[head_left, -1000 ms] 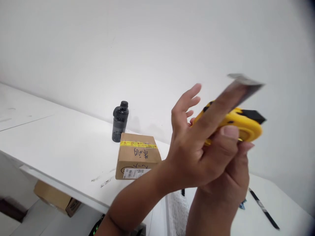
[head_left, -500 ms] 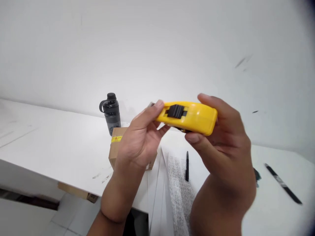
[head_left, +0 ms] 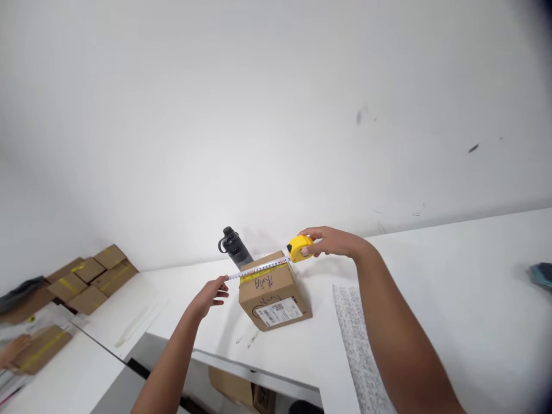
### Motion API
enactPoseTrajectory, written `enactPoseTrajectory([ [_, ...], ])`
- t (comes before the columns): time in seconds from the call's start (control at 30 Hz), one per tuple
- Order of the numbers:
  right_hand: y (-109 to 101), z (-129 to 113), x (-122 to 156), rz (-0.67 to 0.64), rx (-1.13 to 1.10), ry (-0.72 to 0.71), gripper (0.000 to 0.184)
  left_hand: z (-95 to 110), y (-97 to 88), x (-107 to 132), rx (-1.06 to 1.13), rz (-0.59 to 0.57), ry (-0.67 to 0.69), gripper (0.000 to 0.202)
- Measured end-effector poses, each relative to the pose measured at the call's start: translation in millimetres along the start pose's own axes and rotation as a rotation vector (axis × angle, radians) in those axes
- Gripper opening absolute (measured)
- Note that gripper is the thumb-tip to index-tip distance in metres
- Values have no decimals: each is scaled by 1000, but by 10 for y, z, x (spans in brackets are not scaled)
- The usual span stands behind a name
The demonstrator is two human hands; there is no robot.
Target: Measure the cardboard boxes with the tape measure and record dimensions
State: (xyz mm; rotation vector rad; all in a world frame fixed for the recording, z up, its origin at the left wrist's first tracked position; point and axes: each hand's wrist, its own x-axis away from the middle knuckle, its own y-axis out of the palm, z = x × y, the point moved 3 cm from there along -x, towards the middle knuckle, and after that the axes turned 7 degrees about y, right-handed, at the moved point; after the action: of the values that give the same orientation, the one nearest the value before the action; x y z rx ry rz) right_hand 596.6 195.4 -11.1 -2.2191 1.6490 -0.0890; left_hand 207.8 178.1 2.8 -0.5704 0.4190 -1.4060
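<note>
A yellow tape measure [head_left: 298, 248] is in my right hand [head_left: 321, 241], whose fingers close round its case just past the right top edge of a cardboard box [head_left: 269, 293]. Its white blade [head_left: 263, 267] runs out leftward across the box top, along a strip of yellow tape. At the left side of the box, my left hand [head_left: 211, 294] pinches the blade's free end between thumb and finger, the other fingers loose. The box bears dark handwriting and a white label [head_left: 279, 311] on its near side.
Behind the box stands a dark bottle [head_left: 235, 246]. A sheet with dense print [head_left: 360, 345] lies to the right. Several taped boxes [head_left: 88, 279] are stacked at far left, near another person's hand [head_left: 16, 349]. An open carton [head_left: 235, 388] sits below the table edge.
The tape measure has moved away from my face to the box, and its blade is now drawn out across the top. My hands have moved apart. The view has shifted, showing more boxes at left.
</note>
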Motion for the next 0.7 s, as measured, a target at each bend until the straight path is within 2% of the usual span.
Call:
enactPoseTrajectory([
  [0.17, 111, -144, 17, -47, 3, -61, 36, 149, 300, 105, -135, -244, 55, 58],
  [0.27, 158, -191, 33, -17, 43, -43, 36, 226, 431, 123, -131, -286, 75, 63],
  [0.4, 191, -164, 28, -3, 108, 6, 33, 229, 505, 139, -100, -240, 38, 67],
  [0.53, 218, -213, 51, 116, 164, -37, 28, 191, 578, 158, -22, -120, 84, 63],
  [0.63, 273, -340, 122, 167, 245, -89, 27, 198, 506, 97, 61, -38, 44, 59],
  [0.7, 320, -448, 212, 175, 316, -83, 25, 303, 387, 7, 117, 8, 17, 49],
])
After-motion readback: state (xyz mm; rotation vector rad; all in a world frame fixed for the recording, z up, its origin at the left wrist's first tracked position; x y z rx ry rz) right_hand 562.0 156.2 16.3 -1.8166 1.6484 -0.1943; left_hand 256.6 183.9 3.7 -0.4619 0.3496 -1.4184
